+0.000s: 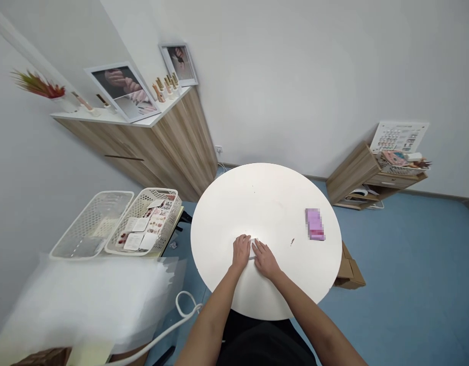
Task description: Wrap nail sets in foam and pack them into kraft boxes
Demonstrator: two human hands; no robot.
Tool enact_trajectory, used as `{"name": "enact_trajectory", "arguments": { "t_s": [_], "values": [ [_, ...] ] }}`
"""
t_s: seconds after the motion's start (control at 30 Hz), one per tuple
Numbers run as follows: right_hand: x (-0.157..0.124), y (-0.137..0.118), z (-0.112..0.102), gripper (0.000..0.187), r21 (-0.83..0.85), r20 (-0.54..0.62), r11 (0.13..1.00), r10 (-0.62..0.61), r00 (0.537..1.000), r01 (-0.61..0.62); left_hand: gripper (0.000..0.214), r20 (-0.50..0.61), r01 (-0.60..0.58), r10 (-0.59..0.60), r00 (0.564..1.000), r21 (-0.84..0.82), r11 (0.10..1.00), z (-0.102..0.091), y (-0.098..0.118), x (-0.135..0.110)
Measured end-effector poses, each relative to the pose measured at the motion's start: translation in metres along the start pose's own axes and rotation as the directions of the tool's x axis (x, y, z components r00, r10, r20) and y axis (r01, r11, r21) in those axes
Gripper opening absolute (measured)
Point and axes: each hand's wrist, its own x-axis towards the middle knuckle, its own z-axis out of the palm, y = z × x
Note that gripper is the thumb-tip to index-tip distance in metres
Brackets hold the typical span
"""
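Note:
Both my hands rest side by side near the front middle of a round white table (264, 203). My left hand (241, 251) and my right hand (264, 259) lie fingers forward, pressed on a small flat white item (253, 243) that shows only as a sliver between them. The fingers look flat and close together. A pink rectangular packet (314, 224) lies on the table to the right, apart from my hands. A tiny dark speck (292, 241) sits between the packet and my right hand.
Two white plastic baskets stand at the left, one bare (91, 223), one (146, 221) holding several printed cards. Translucent sheets (85, 300) lie at lower left. A wooden cabinet (161, 142) with framed pictures stands behind. A low wooden shelf (367, 178) is at right.

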Motion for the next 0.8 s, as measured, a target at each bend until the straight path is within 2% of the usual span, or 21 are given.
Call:
{"name": "enact_trajectory", "arguments": {
  "t_s": [0.1,0.23,0.3,0.4,0.5,0.6,0.7,0.8],
  "values": [
    [-0.002,0.001,-0.005,0.060,-0.038,0.023,0.999,0.015,1.000,-0.014,0.037,-0.081,-0.003,0.006,0.997,0.034,0.999,-0.005,0.001,-0.016],
    [-0.002,0.007,-0.009,0.056,-0.068,0.008,0.997,0.022,1.000,-0.022,0.039,-0.060,-0.015,0.018,0.998,0.049,0.999,-0.014,-0.005,-0.051],
    [0.002,0.008,-0.010,0.053,-0.083,-0.031,0.996,0.026,0.999,-0.029,0.039,-0.082,0.034,-0.030,0.996,0.039,0.999,-0.020,-0.012,-0.068],
    [0.014,-0.002,-0.008,0.049,-0.070,-0.112,0.997,-0.043,0.993,0.036,0.036,-0.188,0.170,-0.164,0.968,0.017,0.985,-0.037,-0.036,-0.093],
    [0.031,-0.032,0.002,0.047,-0.043,-0.130,0.987,-0.162,0.978,0.158,0.032,-0.296,0.351,-0.341,0.892,-0.022,0.936,-0.067,-0.073,-0.127],
    [0.048,-0.081,0.023,0.045,-0.022,-0.093,0.952,-0.305,0.948,0.304,0.030,-0.382,0.504,-0.482,0.788,-0.049,0.862,-0.109,-0.116,-0.178],
    [0.060,-0.144,0.058,0.042,-0.005,-0.056,0.885,-0.465,0.883,0.466,0.028,-0.494,0.611,-0.555,0.669,-0.061,0.790,-0.155,-0.154,-0.247],
    [0.062,-0.213,0.099,0.042,0.010,-0.012,0.793,-0.609,0.793,0.609,0.024,-0.609,0.689,-0.578,0.542,-0.071,0.721,-0.197,-0.179,-0.321]
  ]
}}
